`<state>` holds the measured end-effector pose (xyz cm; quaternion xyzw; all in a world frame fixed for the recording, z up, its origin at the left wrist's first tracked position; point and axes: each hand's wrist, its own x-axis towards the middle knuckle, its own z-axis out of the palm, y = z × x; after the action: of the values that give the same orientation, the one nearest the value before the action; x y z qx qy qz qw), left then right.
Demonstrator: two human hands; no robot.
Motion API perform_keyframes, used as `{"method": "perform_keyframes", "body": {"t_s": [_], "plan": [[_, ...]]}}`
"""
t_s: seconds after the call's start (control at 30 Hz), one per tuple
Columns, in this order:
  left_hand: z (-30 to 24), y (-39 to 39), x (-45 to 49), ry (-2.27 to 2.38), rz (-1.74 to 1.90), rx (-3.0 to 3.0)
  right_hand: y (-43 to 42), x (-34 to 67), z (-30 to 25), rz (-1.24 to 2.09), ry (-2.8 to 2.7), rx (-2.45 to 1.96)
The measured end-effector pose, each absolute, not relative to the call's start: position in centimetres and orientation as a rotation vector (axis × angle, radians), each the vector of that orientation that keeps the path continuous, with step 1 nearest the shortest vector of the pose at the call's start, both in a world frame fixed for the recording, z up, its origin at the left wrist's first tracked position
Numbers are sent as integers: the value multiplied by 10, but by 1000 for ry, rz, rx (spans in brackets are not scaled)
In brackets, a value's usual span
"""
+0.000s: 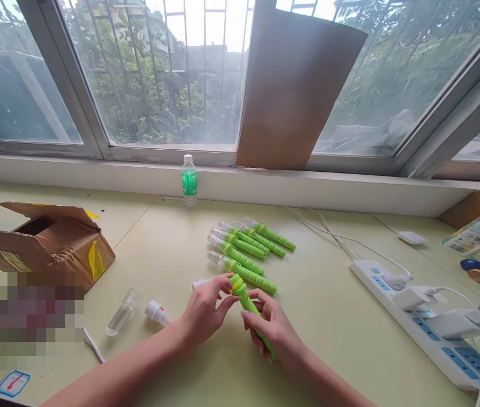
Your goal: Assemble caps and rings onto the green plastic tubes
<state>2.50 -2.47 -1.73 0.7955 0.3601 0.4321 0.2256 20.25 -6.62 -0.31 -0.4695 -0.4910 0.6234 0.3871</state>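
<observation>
My right hand (278,333) is wrapped round the body of a green plastic handle (251,308). Its ribbed end with a yellow ring points up and left, and no clear tip shows on it. At that end the fingertips of my left hand (206,311) pinch the handle. Just beyond, several similar green handles (248,274) with clear rounded tips lie side by side on the table. Left of my hands rest a clear plastic tube (123,312) and a clear piece with a white cap (157,312). Another white piece (200,284) is partly hidden behind my left hand.
An open cardboard box (74,243) stands at the left, near a blurred-out patch. By the windowsill is a green-labelled bottle (189,182). On the right lies a white power strip (422,328) with chargers and cables, beyond it a white mouse-like object (411,238).
</observation>
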Motion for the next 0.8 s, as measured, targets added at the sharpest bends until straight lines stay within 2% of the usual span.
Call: {"method": "perform_keyframes", "body": {"t_s": [0.8], "plan": [[-15, -26, 24, 1020, 1160, 2152, -62, 205, 1, 1641, -1276, -1093]]}}
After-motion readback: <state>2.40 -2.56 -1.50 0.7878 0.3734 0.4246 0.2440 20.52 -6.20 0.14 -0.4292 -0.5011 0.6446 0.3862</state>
